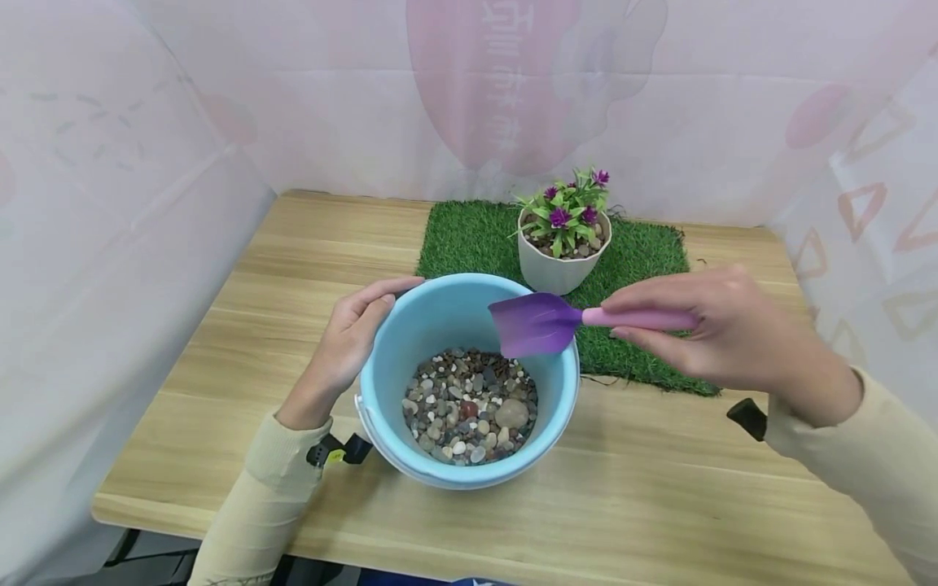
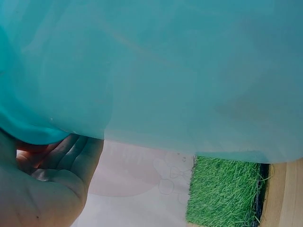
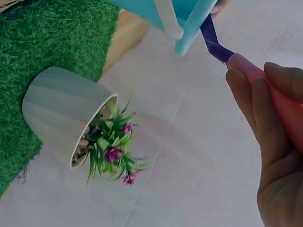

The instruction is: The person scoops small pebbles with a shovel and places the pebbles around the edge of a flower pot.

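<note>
A light blue bucket (image 1: 447, 317) stands on the table with mixed pebbles (image 1: 469, 411) across its bottom. My left hand (image 1: 344, 342) holds the bucket's left rim; in the left wrist view the bucket's wall (image 2: 165, 80) fills most of the picture, with the fingers by its lip. On the other side, my right hand (image 1: 725, 330) grips the pink handle of a small purple shovel (image 1: 538, 324). The shovel's blade hangs over the right part of the bucket's opening, above the pebbles, and carries nothing that I can see.
Behind the bucket, a white flowerpot (image 1: 554, 273) with a purple-flowered plant (image 1: 564, 213) and pebbles stands on a green artificial grass mat (image 1: 469, 236). The bucket's white handle (image 1: 372, 427) hangs down at the left. A pale printed cloth (image 1: 330, 106) surrounds the wooden table (image 1: 242, 366).
</note>
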`<act>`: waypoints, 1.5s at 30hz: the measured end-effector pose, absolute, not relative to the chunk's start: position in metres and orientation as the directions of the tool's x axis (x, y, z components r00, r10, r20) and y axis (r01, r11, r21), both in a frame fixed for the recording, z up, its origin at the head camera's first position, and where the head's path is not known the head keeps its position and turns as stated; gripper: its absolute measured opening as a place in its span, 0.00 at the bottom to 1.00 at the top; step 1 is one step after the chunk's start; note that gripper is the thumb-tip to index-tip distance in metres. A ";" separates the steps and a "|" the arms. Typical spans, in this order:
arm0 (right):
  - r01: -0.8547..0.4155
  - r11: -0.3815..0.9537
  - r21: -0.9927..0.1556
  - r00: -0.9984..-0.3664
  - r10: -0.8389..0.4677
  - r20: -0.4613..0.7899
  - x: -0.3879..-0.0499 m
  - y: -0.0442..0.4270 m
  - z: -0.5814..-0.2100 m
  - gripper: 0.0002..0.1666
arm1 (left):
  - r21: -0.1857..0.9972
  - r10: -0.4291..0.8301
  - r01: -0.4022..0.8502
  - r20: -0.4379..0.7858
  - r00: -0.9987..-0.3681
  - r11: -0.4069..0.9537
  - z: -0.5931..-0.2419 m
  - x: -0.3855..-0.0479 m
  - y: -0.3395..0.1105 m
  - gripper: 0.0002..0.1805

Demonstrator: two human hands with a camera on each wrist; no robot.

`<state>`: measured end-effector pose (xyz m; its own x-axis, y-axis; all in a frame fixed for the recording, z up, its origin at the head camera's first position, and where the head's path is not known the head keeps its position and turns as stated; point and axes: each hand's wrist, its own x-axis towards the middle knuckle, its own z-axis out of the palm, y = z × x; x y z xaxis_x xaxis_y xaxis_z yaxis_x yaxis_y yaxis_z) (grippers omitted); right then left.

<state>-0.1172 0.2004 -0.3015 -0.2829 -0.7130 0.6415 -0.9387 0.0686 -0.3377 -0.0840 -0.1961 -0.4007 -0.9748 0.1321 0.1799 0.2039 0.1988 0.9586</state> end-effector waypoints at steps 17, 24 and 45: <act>-0.895 0.065 -0.441 -0.304 -0.813 0.496 -0.112 0.162 -0.313 0.20 | 0.963 0.131 0.194 0.171 -0.977 0.190 -0.400 -0.083 -0.196 0.22; -0.843 0.040 -0.537 -0.298 -0.866 0.403 -0.109 0.149 -0.319 0.15 | 0.963 0.131 0.196 0.174 -0.976 0.185 -0.400 -0.083 -0.196 0.22; -0.782 0.174 -0.599 -0.303 -0.945 0.121 -0.104 0.109 -0.328 0.07 | 0.962 0.132 0.200 0.178 -0.975 0.184 -0.400 -0.083 -0.196 0.22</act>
